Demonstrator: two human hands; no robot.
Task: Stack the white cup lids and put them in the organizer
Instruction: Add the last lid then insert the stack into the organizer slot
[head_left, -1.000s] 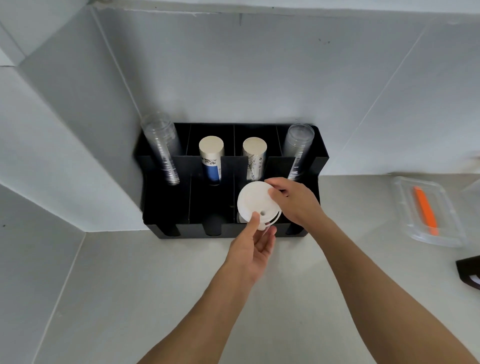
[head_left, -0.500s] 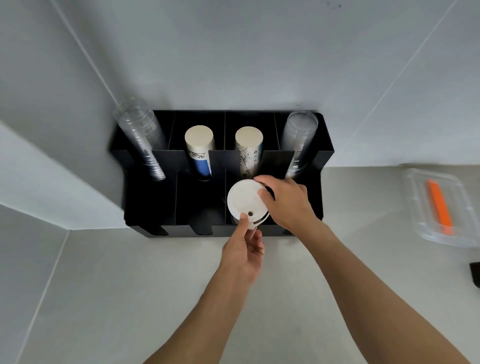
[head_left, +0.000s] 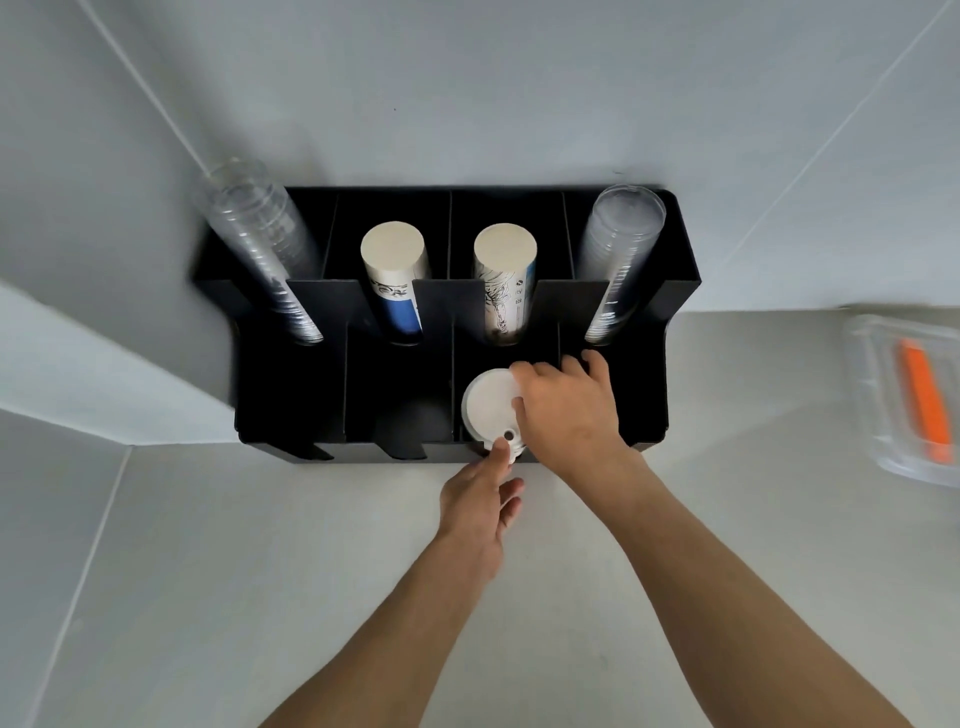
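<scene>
I have the white cup lids (head_left: 488, 408) sitting as a short stack at the mouth of the third front compartment from the left in the black organizer (head_left: 680, 317), top face turned up toward me, so the stack's axis runs straight down into the slot. My right hand (head_left: 569, 410) is closed on the stack's right edge, fingers curled over the far rim, and it is clearly the nearer and controlling hand. My left hand (head_left: 480, 501) comes from below, loosely open, with only a fingertip touching the near rim beside the sip hole. I judge the lids are almost seated; what is left is a downward push along that axis. Behind stand paper cups (head_left: 396, 280) and clear cups (head_left: 621, 260), close enough for my knuckles to brush
</scene>
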